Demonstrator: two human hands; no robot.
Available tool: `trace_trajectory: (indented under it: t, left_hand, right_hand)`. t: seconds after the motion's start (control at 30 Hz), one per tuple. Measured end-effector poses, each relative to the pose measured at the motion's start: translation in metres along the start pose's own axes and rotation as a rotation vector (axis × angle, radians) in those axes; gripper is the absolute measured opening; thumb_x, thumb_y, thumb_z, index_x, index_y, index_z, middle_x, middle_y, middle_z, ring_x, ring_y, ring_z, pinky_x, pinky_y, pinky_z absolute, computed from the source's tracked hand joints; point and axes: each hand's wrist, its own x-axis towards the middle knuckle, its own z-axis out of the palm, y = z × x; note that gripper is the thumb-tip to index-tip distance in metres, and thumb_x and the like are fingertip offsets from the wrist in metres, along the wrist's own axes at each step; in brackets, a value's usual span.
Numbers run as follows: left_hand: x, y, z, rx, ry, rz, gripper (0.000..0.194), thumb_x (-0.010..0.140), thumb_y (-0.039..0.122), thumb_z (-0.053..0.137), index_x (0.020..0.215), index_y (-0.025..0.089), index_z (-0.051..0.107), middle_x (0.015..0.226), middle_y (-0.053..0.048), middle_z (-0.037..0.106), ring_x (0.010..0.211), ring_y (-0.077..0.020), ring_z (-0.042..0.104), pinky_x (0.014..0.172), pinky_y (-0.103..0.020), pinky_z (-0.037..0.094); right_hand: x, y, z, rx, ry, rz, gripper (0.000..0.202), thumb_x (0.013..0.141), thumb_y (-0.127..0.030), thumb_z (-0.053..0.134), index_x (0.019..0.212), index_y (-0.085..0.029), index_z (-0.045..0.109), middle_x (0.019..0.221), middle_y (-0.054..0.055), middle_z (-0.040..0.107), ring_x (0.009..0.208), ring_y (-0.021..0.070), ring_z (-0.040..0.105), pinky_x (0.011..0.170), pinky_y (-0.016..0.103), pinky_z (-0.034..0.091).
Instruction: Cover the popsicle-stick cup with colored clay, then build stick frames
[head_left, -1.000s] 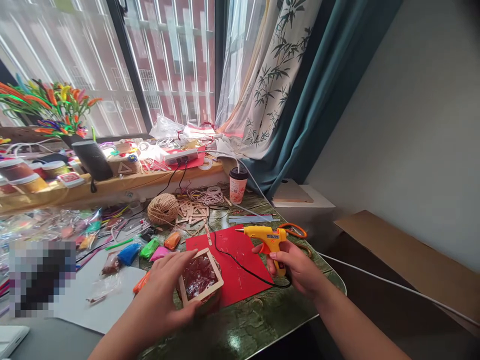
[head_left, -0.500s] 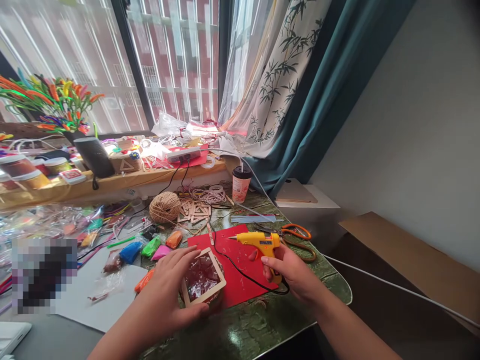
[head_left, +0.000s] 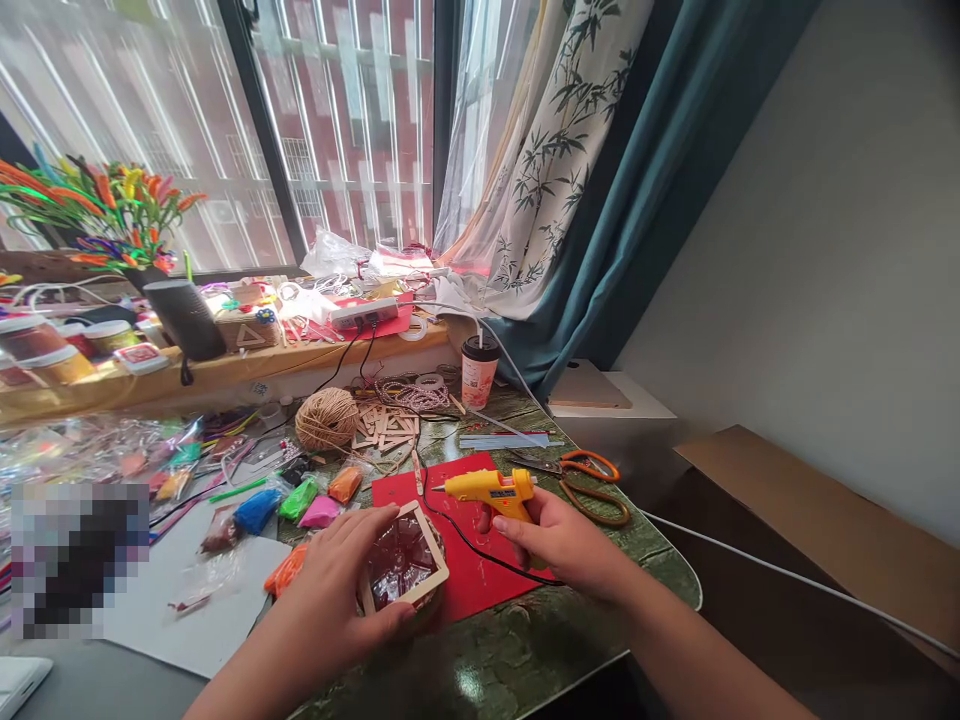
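In my right hand [head_left: 551, 540] is a yellow hot glue gun [head_left: 491, 487], its nozzle aimed left over the red sheet [head_left: 484, 585]. My left hand [head_left: 349, 570] grips a square frame of pale wooden craft sticks [head_left: 429, 540] from its left side, thumb at the near edge and fingers at the far edge. The frame rests on a round, shiny dark-red piece [head_left: 400, 560], whose exact kind I cannot make out. The glue gun's black cord [head_left: 480, 550] runs across the red sheet between the hands.
Orange-handled scissors [head_left: 592, 485] lie at the right. Farther back are glue sticks [head_left: 502, 440], a paper cup [head_left: 478, 372], a twine ball [head_left: 327, 419] and loose craft sticks [head_left: 386, 425]. Colored clay packets [head_left: 300, 498] sit left, near a white board [head_left: 172, 635].
My right hand has brought the glue gun left and slightly down, closer to the wooden frame. The left hand keeps its grip on the frame.
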Motion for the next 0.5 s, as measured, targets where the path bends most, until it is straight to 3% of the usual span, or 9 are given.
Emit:
trace_trajectory:
  t: [0.1,0.27,0.4,0.5]
  left_hand:
    - [-0.0013,-0.0013,0.0031,-0.02,0.002,-0.011,0.077,0.079,0.056,0.085,0.149,0.035,0.061,0.151,-0.012,0.068,0.14,-0.0466,0.061,0.112,-0.07,0.052]
    - [-0.0039,0.0,0.0075,-0.046,0.044,0.022,0.074,0.082,0.048,0.084,0.149,0.034,0.058,0.152,-0.013,0.067,0.14,-0.0452,0.061,0.112,-0.07,0.053]
    - [-0.0076,-0.0027,0.0069,-0.025,0.082,0.079,0.066,0.083,0.042,0.084,0.144,0.036,0.059,0.152,-0.01,0.066,0.14,-0.041,0.062,0.113,-0.064,0.054]
    - [-0.0104,-0.008,0.0057,-0.091,0.095,0.03,0.066,0.085,0.046,0.082,0.145,0.035,0.057,0.152,-0.01,0.065,0.139,-0.0392,0.063,0.112,-0.059,0.057]
  right_hand:
    - [0.0035,0.0014,0.0027,-0.015,0.01,0.02,0.057,0.071,-0.057,0.092,0.108,-0.018,0.073,0.09,0.003,0.075,0.056,0.0101,0.046,0.054,0.028,0.035]
    - [0.0079,0.0081,0.0063,-0.044,0.038,-0.016,0.057,0.074,-0.058,0.09,0.113,-0.02,0.074,0.101,0.005,0.076,0.061,0.0125,0.051,0.058,0.029,0.04]
    - [0.0083,0.007,0.0063,-0.045,0.039,0.0,0.059,0.073,-0.06,0.089,0.112,-0.019,0.072,0.088,0.002,0.07,0.059,0.0121,0.049,0.058,0.03,0.042]
    - [0.007,0.0017,0.0068,-0.08,0.008,0.036,0.054,0.077,-0.056,0.087,0.113,-0.02,0.07,0.078,-0.002,0.064,0.058,0.0124,0.049,0.056,0.028,0.04]
